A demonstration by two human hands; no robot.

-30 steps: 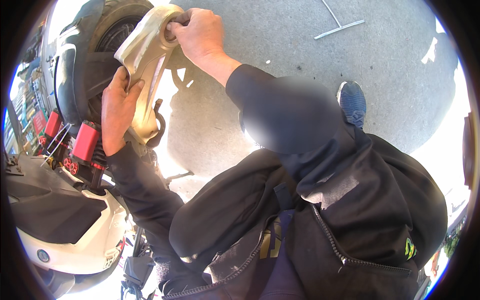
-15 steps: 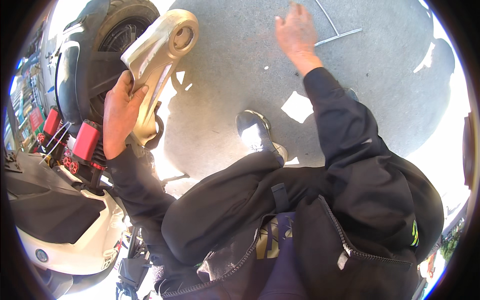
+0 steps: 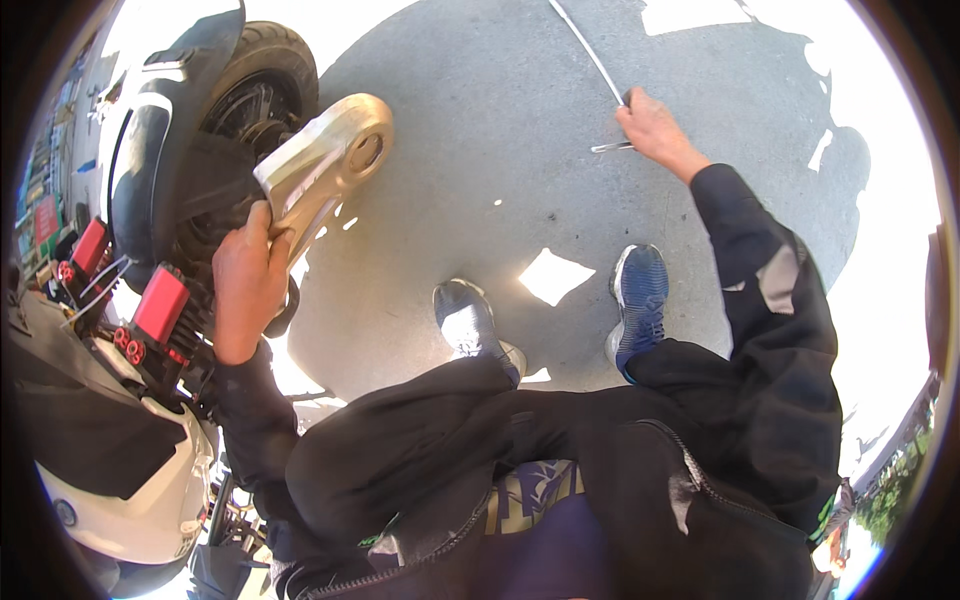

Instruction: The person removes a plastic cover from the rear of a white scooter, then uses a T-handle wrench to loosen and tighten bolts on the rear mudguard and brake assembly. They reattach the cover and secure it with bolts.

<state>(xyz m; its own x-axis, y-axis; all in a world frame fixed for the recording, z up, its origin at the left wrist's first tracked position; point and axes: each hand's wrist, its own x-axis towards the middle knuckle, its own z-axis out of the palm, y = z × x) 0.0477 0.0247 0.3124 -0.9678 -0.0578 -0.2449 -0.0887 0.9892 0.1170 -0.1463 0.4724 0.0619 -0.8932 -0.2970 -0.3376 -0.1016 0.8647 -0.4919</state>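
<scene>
Pinching a gold metal part [image 3: 325, 155] at its edge with the left hand [image 3: 248, 285], near a dark wheel [image 3: 293, 70], a person [image 3: 385, 430], right arm [image 3: 770, 250] stretched out over the grey ground [image 3: 430, 190], right hand [image 3: 655, 132] closed around a silver T-shaped rod [image 3: 588, 50] by its crossbar [image 3: 608, 149].

No lettering, label, number or sign is legible on anything in view.

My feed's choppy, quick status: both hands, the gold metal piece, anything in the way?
Left hand gripping gold metal piece; right hand grasping T-bar. Piece slants beside the wheel, which may crowd it.
</scene>
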